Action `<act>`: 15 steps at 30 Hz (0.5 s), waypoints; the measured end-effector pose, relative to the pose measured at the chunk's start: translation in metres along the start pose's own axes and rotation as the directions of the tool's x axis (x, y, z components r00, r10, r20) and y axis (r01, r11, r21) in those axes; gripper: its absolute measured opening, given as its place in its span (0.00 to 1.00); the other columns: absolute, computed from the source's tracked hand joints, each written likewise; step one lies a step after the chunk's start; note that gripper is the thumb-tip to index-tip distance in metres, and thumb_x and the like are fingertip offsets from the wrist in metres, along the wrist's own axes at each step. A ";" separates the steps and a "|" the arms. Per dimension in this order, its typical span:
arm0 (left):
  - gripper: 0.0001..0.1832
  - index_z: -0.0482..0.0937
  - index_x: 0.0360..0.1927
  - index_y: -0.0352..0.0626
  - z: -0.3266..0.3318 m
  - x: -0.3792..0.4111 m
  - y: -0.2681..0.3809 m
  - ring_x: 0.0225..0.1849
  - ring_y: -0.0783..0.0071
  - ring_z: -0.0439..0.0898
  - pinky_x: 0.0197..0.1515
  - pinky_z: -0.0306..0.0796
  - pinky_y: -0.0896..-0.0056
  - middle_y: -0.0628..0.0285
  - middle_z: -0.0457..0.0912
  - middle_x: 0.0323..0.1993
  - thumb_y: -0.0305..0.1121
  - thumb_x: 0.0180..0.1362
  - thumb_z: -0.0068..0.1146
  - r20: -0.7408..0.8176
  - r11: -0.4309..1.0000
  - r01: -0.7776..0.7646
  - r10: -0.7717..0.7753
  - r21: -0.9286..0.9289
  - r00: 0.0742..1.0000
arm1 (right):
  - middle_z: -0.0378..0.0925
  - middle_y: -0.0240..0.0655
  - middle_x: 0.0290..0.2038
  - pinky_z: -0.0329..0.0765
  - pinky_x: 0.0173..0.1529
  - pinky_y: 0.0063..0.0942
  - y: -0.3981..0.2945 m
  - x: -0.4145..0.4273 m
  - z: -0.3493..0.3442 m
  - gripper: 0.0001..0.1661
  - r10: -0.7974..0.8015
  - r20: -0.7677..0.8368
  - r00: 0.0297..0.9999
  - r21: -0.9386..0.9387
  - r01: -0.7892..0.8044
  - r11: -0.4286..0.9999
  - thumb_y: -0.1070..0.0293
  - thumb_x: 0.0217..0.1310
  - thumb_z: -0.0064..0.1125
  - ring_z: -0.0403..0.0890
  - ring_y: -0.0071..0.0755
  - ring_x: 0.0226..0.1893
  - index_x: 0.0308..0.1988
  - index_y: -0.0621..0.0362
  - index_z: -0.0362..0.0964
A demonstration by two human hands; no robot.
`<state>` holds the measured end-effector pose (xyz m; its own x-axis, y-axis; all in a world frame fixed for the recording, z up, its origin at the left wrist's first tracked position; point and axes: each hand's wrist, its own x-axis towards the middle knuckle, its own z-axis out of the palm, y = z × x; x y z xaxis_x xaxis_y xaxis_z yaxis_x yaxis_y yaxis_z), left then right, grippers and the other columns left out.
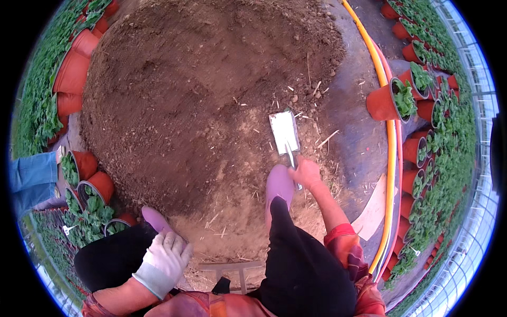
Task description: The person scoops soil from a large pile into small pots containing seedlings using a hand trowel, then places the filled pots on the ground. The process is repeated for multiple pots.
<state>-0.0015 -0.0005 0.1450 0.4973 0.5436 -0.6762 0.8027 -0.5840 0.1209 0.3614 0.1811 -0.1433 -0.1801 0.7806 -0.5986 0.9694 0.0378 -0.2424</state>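
My bare right hand (307,173) is closed on the handle of a metal hand shovel (284,131). The shovel's flat blade points away from me and lies over the near right part of a large mound of brown soil (190,87). My left hand (168,253) wears a whitish knitted glove with a grey cuff and is near my left shoe. Its fingers are slightly bent and together; whether anything is under them is hidden. My purple shoes (280,182) stand on the soil, the right one just beside the shovel handle.
Potted leafy plants in terracotta-coloured pots (382,104) line the right side behind a yellow hose (390,154). More pots (85,164) stand at left, beside another person's jeans-clad legs (35,178). A pale flat piece (370,214) lies at right on dark ground sheeting.
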 end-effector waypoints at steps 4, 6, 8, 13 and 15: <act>0.21 0.76 0.55 0.43 -0.003 0.002 0.001 0.55 0.48 0.77 0.60 0.64 0.50 0.50 0.81 0.46 0.37 0.59 0.47 -0.009 0.999 -0.034 0.034 -0.005 0.999 | 0.80 0.52 0.36 0.79 0.46 0.45 0.010 -0.006 -0.002 0.29 -0.015 0.007 1.000 0.321 0.012 0.947 0.52 0.51 0.58 0.82 0.53 0.39 0.46 0.65 0.70; 0.21 0.76 0.55 0.43 -0.001 0.002 0.000 0.55 0.48 0.77 0.60 0.64 0.50 0.50 0.81 0.45 0.37 0.59 0.47 -0.025 0.999 -0.032 0.032 0.006 0.999 | 0.78 0.46 0.29 0.79 0.41 0.40 0.013 -0.017 -0.009 0.25 0.007 0.069 0.998 0.710 -0.054 0.702 0.62 0.53 0.56 0.82 0.45 0.33 0.47 0.67 0.67; 0.21 0.76 0.55 0.43 0.004 -0.001 -0.001 0.55 0.47 0.77 0.60 0.64 0.50 0.49 0.81 0.45 0.38 0.59 0.47 -0.024 1.000 -0.016 0.016 0.004 1.000 | 0.71 0.36 0.23 0.77 0.35 0.34 0.001 -0.027 -0.017 0.22 0.050 0.060 0.997 0.863 -0.077 0.499 0.75 0.54 0.52 0.77 0.34 0.26 0.50 0.66 0.64; 0.23 0.75 0.57 0.38 0.001 -0.001 0.000 0.55 0.47 0.75 0.62 0.61 0.46 0.45 0.78 0.51 0.36 0.60 0.45 0.034 0.999 -0.038 0.038 0.011 0.999 | 0.78 0.53 0.31 0.74 0.39 0.50 0.042 -0.010 -0.018 0.21 0.324 -0.541 0.776 0.477 -0.034 0.878 0.70 0.58 0.53 0.80 0.62 0.32 0.52 0.55 0.63; 0.23 0.75 0.57 0.38 0.003 -0.004 0.001 0.55 0.47 0.75 0.60 0.62 0.46 0.45 0.78 0.51 0.36 0.60 0.45 0.047 0.999 -0.047 0.047 -0.004 0.998 | 0.79 0.54 0.33 0.75 0.41 0.53 0.042 0.008 -0.032 0.21 0.441 -0.471 0.764 0.343 -0.302 0.889 0.69 0.61 0.53 0.80 0.64 0.34 0.53 0.55 0.59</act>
<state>-0.0033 -0.0047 0.1458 0.5183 0.4867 -0.7032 0.7800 -0.6062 0.1553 0.4060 0.2089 -0.1342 0.3685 0.9068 -0.2050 0.8595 -0.4163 -0.2965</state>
